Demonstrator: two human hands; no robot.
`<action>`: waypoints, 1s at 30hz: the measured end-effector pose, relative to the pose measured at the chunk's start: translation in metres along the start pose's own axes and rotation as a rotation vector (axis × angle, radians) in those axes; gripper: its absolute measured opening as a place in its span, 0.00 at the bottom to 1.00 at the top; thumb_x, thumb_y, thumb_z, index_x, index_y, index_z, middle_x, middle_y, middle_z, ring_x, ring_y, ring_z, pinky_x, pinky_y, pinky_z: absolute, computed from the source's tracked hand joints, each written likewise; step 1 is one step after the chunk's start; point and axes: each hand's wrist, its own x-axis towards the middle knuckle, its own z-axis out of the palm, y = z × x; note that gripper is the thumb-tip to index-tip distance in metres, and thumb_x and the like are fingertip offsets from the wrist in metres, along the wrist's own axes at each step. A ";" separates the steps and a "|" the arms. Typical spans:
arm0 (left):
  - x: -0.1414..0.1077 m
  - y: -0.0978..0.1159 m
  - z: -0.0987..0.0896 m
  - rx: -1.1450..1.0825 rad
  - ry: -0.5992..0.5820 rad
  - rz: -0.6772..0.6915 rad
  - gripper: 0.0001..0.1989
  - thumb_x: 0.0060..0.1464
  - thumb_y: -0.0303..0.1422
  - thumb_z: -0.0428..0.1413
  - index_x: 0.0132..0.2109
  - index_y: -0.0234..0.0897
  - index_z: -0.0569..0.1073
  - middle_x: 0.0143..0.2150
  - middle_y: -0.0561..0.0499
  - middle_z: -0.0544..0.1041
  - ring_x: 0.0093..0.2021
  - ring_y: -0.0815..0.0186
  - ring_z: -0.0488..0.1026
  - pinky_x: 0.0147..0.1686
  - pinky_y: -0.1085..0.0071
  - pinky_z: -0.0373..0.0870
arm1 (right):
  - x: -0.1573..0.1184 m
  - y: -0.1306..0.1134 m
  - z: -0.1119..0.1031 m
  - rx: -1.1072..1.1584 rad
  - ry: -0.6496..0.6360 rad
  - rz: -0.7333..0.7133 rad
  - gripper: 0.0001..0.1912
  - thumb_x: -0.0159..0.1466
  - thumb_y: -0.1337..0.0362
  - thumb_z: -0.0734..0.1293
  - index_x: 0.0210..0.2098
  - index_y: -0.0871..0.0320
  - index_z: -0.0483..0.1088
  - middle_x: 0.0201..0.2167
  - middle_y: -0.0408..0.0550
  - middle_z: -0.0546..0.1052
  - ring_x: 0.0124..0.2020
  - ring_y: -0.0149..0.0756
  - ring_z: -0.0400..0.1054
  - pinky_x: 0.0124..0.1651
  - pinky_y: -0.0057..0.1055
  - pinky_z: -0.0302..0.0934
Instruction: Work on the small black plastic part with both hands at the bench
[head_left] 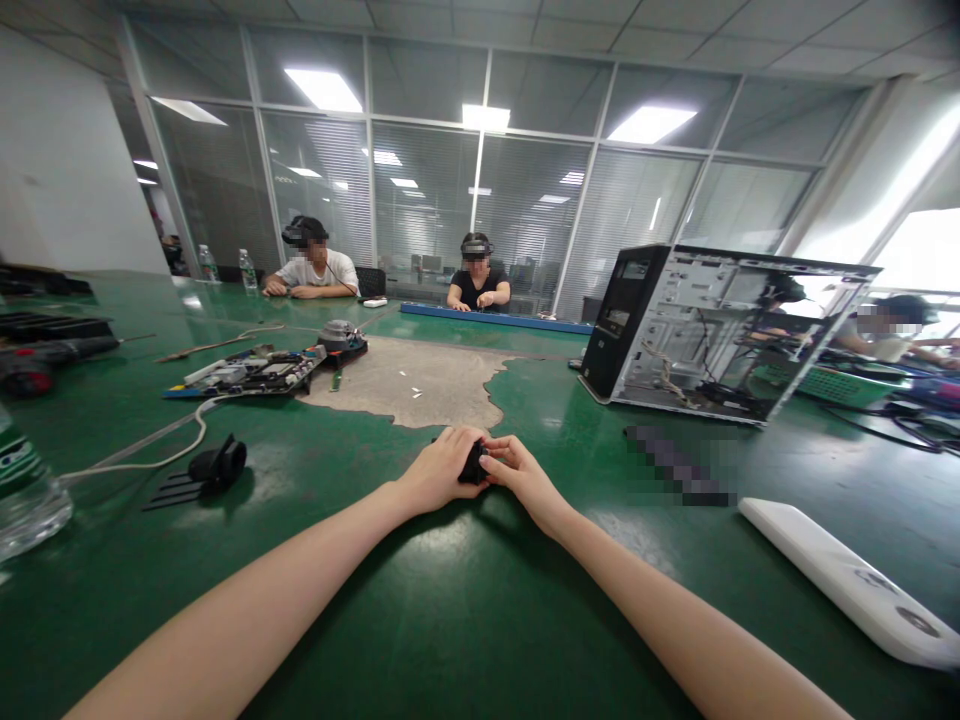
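My left hand is wrapped over a small black part just above the green tabletop. My right hand pinches the same part from the right with thumb and fingers. Most of the part lies hidden under my fingers, so its kind cannot be made out. To the left, a black plastic piece with a round end and long prongs lies on the table. Beyond it sits a circuit board crowded with components, beside a round cooler-like part.
An opened computer case stands at right. Nearer are a blurred dark strip and a white oblong device. A water bottle and a power drill are at left. Two people sit across the table; another is far right.
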 end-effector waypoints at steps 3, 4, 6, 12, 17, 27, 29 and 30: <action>0.000 0.000 -0.001 0.003 -0.004 -0.003 0.23 0.44 0.36 0.57 0.47 0.38 0.57 0.44 0.48 0.65 0.43 0.59 0.63 0.42 0.63 0.63 | 0.001 0.001 -0.001 -0.008 0.001 0.019 0.15 0.52 0.60 0.67 0.37 0.57 0.64 0.37 0.46 0.70 0.36 0.33 0.65 0.40 0.32 0.59; 0.000 0.001 -0.001 0.006 -0.006 -0.002 0.23 0.44 0.36 0.57 0.47 0.38 0.57 0.44 0.48 0.65 0.43 0.59 0.63 0.42 0.63 0.63 | 0.000 0.001 -0.001 -0.002 -0.015 0.014 0.14 0.51 0.60 0.67 0.37 0.57 0.64 0.38 0.46 0.70 0.36 0.32 0.65 0.40 0.32 0.59; 0.000 0.001 -0.002 0.017 -0.012 -0.002 0.24 0.44 0.35 0.57 0.47 0.38 0.57 0.44 0.48 0.65 0.43 0.59 0.63 0.41 0.63 0.64 | -0.002 -0.002 -0.001 0.015 -0.054 -0.010 0.14 0.50 0.63 0.68 0.36 0.56 0.63 0.37 0.44 0.70 0.36 0.32 0.65 0.40 0.32 0.59; 0.000 0.000 -0.001 0.011 -0.004 -0.002 0.23 0.43 0.34 0.57 0.47 0.38 0.58 0.45 0.48 0.65 0.43 0.59 0.63 0.42 0.63 0.63 | -0.005 -0.009 0.003 0.048 -0.040 -0.047 0.11 0.51 0.62 0.68 0.32 0.54 0.62 0.32 0.41 0.69 0.32 0.30 0.65 0.36 0.29 0.59; 0.000 0.000 0.000 0.011 -0.005 0.001 0.23 0.44 0.35 0.57 0.47 0.38 0.57 0.45 0.48 0.65 0.44 0.59 0.62 0.42 0.63 0.63 | -0.001 -0.003 0.002 0.027 -0.001 0.004 0.14 0.50 0.61 0.68 0.35 0.55 0.62 0.34 0.43 0.69 0.33 0.30 0.65 0.36 0.30 0.59; 0.001 0.001 -0.001 0.004 -0.004 0.004 0.23 0.43 0.34 0.57 0.47 0.38 0.58 0.44 0.48 0.65 0.42 0.59 0.63 0.41 0.64 0.63 | -0.006 -0.009 0.003 0.032 -0.038 -0.048 0.14 0.50 0.61 0.68 0.33 0.55 0.62 0.35 0.42 0.69 0.35 0.31 0.65 0.38 0.30 0.60; 0.001 0.001 -0.001 -0.009 0.005 0.009 0.24 0.44 0.35 0.57 0.47 0.38 0.58 0.44 0.48 0.65 0.43 0.59 0.63 0.42 0.64 0.63 | -0.006 -0.009 0.004 0.029 -0.018 -0.035 0.13 0.51 0.58 0.67 0.34 0.55 0.62 0.35 0.42 0.69 0.33 0.30 0.65 0.37 0.30 0.60; 0.001 0.001 -0.001 -0.014 0.007 0.009 0.24 0.44 0.35 0.57 0.47 0.38 0.58 0.44 0.48 0.65 0.43 0.59 0.63 0.42 0.64 0.62 | -0.005 -0.008 0.003 0.023 -0.009 -0.024 0.14 0.51 0.58 0.67 0.34 0.55 0.62 0.35 0.42 0.69 0.33 0.30 0.65 0.36 0.31 0.60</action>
